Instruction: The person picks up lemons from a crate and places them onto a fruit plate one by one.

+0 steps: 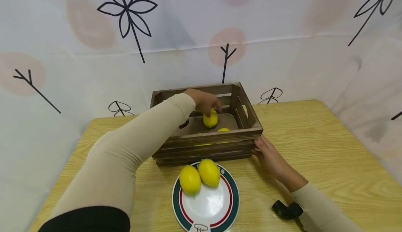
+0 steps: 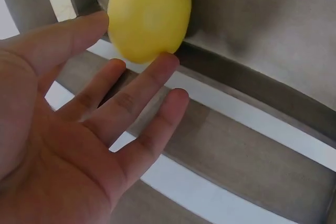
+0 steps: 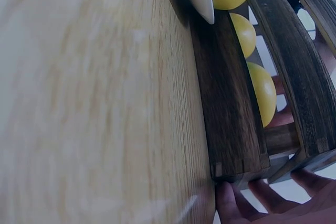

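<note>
Inside the wooden crate (image 1: 208, 137), my left hand (image 1: 205, 101) reaches down to a yellow lemon (image 1: 210, 119). In the left wrist view the thumb (image 2: 86, 32) lies at this lemon's left edge and another fingertip at its lower edge, with the fingers spread and fairly straight. At the crate's near right corner is my right hand (image 1: 271, 157), its fingertips touching the end wall. Two more lemons, one seen through the slats (image 3: 262, 95), lie behind the crate's front wall, partly hidden.
A round plate (image 1: 208, 207) with a green rim and red ring stands before the crate, two lemons (image 1: 190, 179) on its far side. A black wrist device (image 1: 287, 210) is strapped by the right sleeve. Behind the wooden table (image 1: 314, 137) hangs a patterned white cloth (image 1: 188, 22).
</note>
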A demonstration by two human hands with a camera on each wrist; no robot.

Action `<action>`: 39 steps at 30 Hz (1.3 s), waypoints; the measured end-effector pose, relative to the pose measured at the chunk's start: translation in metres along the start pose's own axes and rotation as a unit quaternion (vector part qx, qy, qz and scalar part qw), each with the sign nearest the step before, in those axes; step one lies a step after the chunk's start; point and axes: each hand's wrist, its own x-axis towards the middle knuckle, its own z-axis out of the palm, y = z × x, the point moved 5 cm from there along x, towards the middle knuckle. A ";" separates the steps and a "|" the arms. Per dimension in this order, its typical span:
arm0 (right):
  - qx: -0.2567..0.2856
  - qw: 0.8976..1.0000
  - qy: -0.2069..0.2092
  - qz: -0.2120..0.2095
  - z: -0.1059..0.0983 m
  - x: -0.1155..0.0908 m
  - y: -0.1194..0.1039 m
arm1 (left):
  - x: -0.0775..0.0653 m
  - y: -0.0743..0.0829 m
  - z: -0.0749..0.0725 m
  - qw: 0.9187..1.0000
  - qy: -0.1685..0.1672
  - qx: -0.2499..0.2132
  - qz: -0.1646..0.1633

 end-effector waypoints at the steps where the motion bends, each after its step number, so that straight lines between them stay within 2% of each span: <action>1: 0.000 1.000 0.000 0.000 0.000 0.000 0.000 | 0.001 0.000 0.001 1.000 0.000 0.001 0.000; 10: -0.003 1.000 0.001 0.000 0.000 0.001 0.001 | 0.006 -0.002 0.011 1.000 -0.001 0.030 -0.001; 17: -0.004 1.000 0.006 -0.004 -0.001 0.001 -0.001 | 0.006 0.000 0.012 0.999 0.008 0.044 -0.016; 33: -0.009 1.000 0.012 -0.011 -0.002 0.002 0.000 | 0.008 -0.001 0.017 0.998 0.029 0.050 -0.019; 39: -0.009 1.000 0.006 -0.010 0.000 0.001 0.002 | 0.011 -0.005 0.022 0.997 0.018 0.052 -0.045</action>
